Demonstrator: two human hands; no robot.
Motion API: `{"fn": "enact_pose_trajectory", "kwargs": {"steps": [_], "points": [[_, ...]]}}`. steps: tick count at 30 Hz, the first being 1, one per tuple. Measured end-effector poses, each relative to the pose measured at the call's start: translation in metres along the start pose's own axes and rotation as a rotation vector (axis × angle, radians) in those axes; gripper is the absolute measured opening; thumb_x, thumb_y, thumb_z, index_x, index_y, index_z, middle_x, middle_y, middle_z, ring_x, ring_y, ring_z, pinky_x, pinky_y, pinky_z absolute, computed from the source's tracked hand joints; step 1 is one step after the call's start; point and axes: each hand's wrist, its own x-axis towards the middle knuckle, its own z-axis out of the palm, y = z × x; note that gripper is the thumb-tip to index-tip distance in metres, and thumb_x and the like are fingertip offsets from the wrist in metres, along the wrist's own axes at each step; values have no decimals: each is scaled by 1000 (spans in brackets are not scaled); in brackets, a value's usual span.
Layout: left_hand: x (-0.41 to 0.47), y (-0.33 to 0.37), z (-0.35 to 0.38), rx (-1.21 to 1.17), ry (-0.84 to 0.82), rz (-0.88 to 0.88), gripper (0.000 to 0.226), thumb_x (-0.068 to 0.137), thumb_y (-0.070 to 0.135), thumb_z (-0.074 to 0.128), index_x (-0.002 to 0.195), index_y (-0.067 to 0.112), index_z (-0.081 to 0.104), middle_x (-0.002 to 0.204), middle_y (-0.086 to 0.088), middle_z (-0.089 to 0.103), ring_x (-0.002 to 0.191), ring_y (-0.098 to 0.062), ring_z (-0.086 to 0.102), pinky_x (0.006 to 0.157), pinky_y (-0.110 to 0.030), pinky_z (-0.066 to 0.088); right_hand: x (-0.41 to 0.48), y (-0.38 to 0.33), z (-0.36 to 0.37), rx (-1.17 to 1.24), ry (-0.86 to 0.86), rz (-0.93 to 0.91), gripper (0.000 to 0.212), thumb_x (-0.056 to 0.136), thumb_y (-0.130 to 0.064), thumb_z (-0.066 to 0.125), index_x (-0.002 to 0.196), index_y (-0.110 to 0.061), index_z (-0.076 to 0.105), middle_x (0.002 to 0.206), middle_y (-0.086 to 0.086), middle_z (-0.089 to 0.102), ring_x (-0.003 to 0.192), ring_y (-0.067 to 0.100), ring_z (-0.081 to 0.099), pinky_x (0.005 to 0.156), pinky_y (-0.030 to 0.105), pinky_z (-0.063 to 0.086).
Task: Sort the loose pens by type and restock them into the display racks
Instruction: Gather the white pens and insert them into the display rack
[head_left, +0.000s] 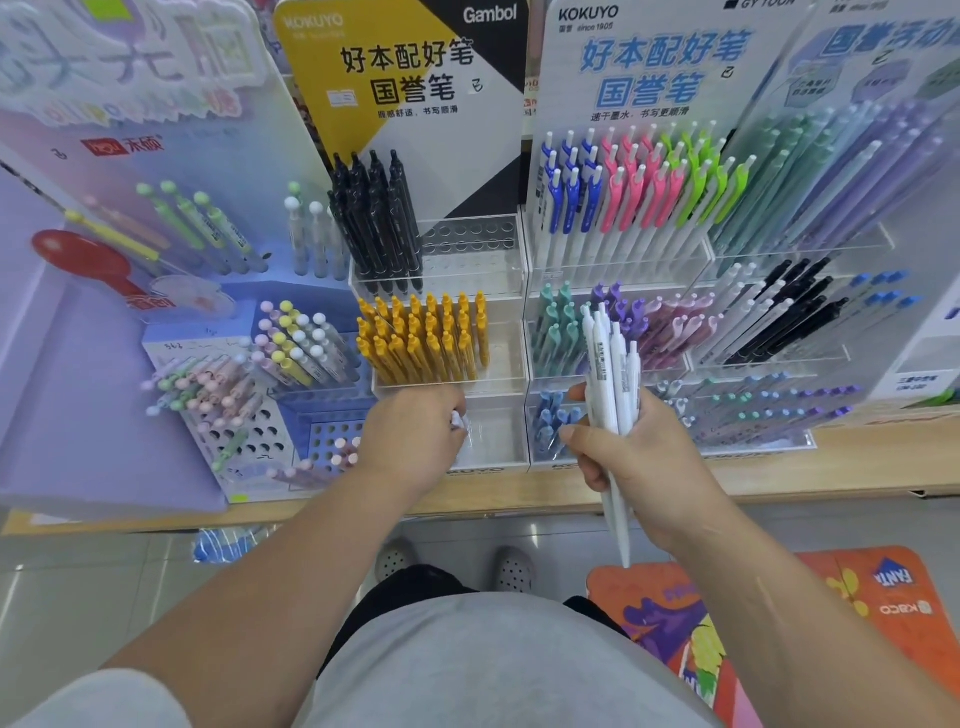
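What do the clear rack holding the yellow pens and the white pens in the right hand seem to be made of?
The clear rack: likely acrylic, glossy; transparent walls with bright edge glints. The white pens in the right hand: probably plastic, opaque, smooth satin finish; uniform moulded barrels with soft highlights. Neither is certain.

Bright, even shop light through a wide-angle lens
Soft glare sits on the clear acrylic rack (498, 270) and the floor tiles (78, 587); shadows are faint. Edges bow outward, and the purple display (78, 374) at left looks smeared and soft
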Motion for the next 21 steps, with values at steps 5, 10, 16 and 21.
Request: {"fn": "enact_pose_trajectory", "kwargs": {"steps": [5, 10, 16, 21], "points": [[-5, 1, 13, 133, -32, 92, 14, 84, 22, 68, 96, 18, 75, 101, -1, 61, 86, -27, 62, 61, -30, 38, -3, -3, -3, 15, 19, -5, 31, 85, 1, 69, 111, -14, 59, 65, 7, 50, 55, 24, 42, 51, 34, 37], [-10, -4, 18, 95, -1, 121, 12, 79, 16, 73, 90, 12, 75, 95, -3, 60, 82, -28, 63, 59, -31, 41, -5, -2, -5, 7, 44, -1, 30, 85, 2, 69, 109, -12, 59, 60, 5, 47, 53, 23, 40, 51, 35, 37], [-10, -3, 7, 60, 23, 53, 18, 84, 21, 72, 99, 11, 75, 100, -5, 52, 77, -27, 60, 58, -33, 41, -6, 0, -4, 8, 35, 3, 30, 84, 2, 68, 109, -10, 58, 63, 9, 48, 55, 23, 42, 54, 37, 38], [-5, 3, 5, 107, 5, 49, 17, 89, 24, 66, 100, 14, 75, 97, -3, 53, 82, -27, 60, 60, -31, 38, -7, 0, -3, 3, 32, 6, 30, 84, 2, 68, 110, -10, 58, 64, 9, 48, 55, 23, 42, 53, 37, 38]]}}
